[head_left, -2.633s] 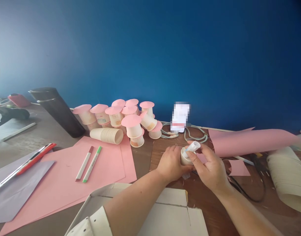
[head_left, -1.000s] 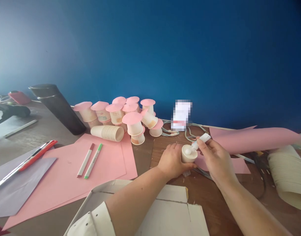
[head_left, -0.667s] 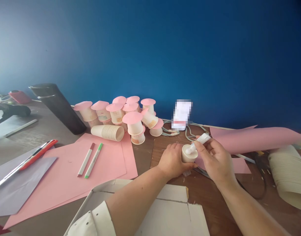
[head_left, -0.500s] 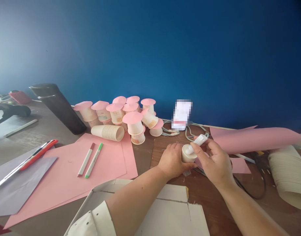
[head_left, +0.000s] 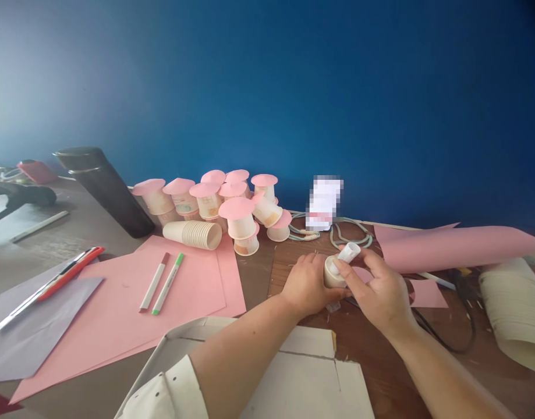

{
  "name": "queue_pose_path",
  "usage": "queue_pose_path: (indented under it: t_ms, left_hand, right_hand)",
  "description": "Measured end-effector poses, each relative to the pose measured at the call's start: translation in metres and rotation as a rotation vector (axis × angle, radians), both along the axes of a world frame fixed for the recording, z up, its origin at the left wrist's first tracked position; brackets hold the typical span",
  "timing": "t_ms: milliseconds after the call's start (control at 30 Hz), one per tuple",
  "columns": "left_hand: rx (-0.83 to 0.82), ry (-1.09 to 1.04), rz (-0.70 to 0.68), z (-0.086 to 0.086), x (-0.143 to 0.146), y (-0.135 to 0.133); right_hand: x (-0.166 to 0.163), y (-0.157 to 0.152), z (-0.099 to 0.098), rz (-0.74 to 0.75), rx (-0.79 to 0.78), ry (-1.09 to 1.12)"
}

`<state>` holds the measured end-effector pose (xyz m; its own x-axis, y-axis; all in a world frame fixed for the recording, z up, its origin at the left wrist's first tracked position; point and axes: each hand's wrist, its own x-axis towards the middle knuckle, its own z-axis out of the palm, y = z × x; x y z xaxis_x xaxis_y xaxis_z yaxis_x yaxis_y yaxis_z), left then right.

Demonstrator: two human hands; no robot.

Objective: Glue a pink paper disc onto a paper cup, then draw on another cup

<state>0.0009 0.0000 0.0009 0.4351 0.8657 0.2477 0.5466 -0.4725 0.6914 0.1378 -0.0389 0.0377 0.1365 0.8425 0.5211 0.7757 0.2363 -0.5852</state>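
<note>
The left hand [head_left: 308, 285] clasps a white cup [head_left: 333, 280] while the right hand [head_left: 383, 294] pinches a white tube [head_left: 350, 252] slanting toward one o'clock.

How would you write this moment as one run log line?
left hand: holds white cup | right hand: holds white tube at cup | further left: nested cups, two markers
</note>
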Motion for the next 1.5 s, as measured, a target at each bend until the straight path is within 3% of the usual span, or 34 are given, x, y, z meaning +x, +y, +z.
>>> queue_pose_path:
  t_ms: [467,633,800,1100,1500]
  left_hand:
    - [-0.012,-0.009,-0.009,0.001,0.000,0.000]
    - [-0.018,0.004,0.003,0.002,0.000,0.000]
    - [-0.011,0.010,0.003,0.001,0.000,0.000]
    - [0.001,-0.010,0.003,-0.002,0.000,0.001]
    - [0.006,0.011,0.001,0.000,0.000,0.000]
  right_hand:
    - [0.009,0.002,0.005,-0.011,-0.090,-0.184]
    - [0.010,0.002,0.006,-0.083,-0.146,-0.246]
    - [0.008,0.001,0.005,-0.122,-0.199,-0.204]
    - [0.009,0.004,0.008,-0.057,-0.271,0.038]
    - [0.005,-0.001,0.011,-0.043,-0.201,-0.056]
